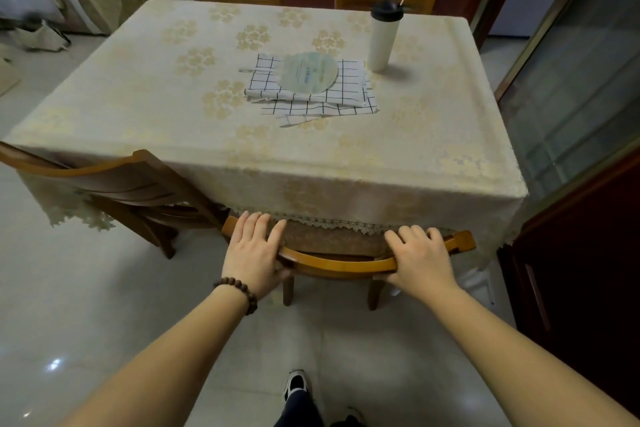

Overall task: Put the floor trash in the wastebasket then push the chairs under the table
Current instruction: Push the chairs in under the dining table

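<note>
1. At the near left, a second wooden chair (114, 191) stands at the desk's (104, 87) left corner, angled, its seat only partly under the hanging cloth. By my reading it still needs squaring up and pushing in.
2. The left hand (254, 253) lies on the left end of the near chair's (346, 262) curved top rail, fingers (263, 224) laid straight over the front edge and thumb tucked below: a loose hold, not a clench.
3. That near chair sits between the hands, its cushion already touching the lace hem, so it looks almost home. To finish well, push evenly on both ends so that it runs straight.
4. The right hand (417, 258) grasps the rail's right end, fingers curled over the top, thumb beneath.
5. Mind the cloth: a snag could tug the white bottle (382, 38) standing far right.
6. No wastebasket or floor trash can be made out near the chairs.
</note>
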Available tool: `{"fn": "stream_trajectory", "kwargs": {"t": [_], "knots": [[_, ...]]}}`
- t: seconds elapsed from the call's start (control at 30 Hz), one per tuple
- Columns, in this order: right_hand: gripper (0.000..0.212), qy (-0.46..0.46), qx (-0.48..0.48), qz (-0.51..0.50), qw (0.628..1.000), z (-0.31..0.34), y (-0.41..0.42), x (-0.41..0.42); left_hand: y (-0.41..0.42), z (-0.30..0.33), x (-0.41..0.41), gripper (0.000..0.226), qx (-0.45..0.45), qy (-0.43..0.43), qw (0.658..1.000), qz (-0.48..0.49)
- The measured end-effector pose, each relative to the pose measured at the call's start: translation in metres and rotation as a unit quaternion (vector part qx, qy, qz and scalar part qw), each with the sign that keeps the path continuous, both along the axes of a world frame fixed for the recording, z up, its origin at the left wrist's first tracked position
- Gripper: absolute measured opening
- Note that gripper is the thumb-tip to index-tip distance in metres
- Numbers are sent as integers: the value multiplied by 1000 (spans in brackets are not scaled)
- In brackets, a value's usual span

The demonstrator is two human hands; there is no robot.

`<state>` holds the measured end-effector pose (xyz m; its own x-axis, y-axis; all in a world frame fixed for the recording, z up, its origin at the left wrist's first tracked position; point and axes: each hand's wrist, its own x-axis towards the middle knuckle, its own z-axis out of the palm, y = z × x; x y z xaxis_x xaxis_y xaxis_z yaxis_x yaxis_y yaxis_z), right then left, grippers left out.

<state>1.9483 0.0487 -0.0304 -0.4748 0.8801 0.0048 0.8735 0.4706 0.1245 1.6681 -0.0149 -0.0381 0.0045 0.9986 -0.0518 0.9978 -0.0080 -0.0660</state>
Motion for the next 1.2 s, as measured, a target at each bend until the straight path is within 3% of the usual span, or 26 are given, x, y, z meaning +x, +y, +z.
{"fn": "stream_trajectory", "kwargs": {"t": [0.1, 0.23, 0.43, 0.63, 0.8, 1.07, 1.2], "knots": [[60, 6, 12, -10, 1000, -5, -1, 12, -6, -1, 7, 109, 5, -12, 999, 31], [46, 21, 25, 0, 999, -10, -3, 13, 0, -3, 13, 99, 27, -35, 997, 64], [43, 57, 40, 11, 998, -8, 2, -7, 19, -2, -16, 102, 36, -23, 998, 36], [42, 59, 13, -9, 998, -12, 11, -63, 57, 7, -79, 107, -24, 28, 999, 15], [40, 58, 17, -3, 998, -10, 27, -82, 77, 14, -95, 110, -17, 16, 1000, 11], [45, 3, 22, 33, 999, -7, 74, -13, 82, -1, -22, 103, 25, -24, 998, 44], [46, -49, -40, 12, 998, 6, 104, 16, 92, -1, 21, 100, 15, -20, 997, 75]]}}
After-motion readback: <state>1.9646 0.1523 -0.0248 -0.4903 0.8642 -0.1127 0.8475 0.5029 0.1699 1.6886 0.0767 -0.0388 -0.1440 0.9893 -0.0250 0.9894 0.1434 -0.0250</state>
